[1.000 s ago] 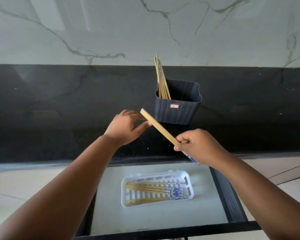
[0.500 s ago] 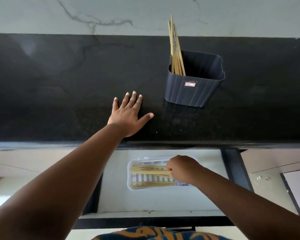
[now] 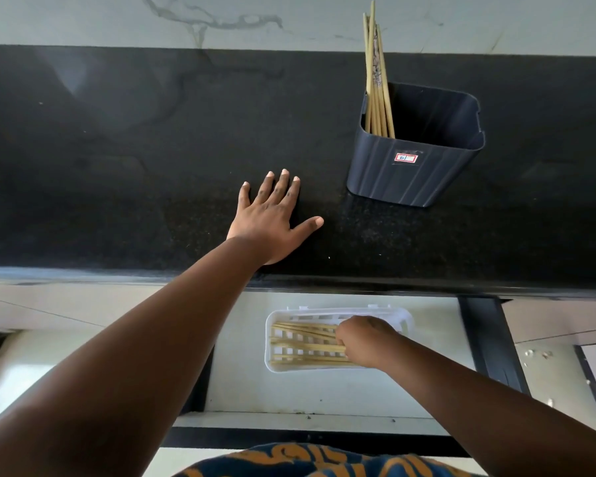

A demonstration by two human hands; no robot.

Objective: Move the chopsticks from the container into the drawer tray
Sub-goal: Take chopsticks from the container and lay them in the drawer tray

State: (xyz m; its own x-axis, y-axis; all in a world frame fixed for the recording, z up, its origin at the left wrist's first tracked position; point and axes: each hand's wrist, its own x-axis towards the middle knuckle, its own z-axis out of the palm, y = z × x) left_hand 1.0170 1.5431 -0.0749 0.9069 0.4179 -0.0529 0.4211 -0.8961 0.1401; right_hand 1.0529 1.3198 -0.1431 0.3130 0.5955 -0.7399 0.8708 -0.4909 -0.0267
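Right hand [image 3: 365, 342] still low in white drawer tray [image 3: 405, 316], fingers curled on chopsticks [image 3: 303, 346], left hand [image 3: 272, 218] flat on black tabletop [image 3: 117, 166], marble wall [image 3: 117, 18] behind.

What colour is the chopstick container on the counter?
Dark navy-grey, ribbed container, with a small red-bordered label; head view.

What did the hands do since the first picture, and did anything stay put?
The right hand carried its chopstick down from the air into the white tray, where it still grips it among the other tray chopsticks. The left hand let go and now rests flat on the black counter. The container and its chopsticks stayed put.
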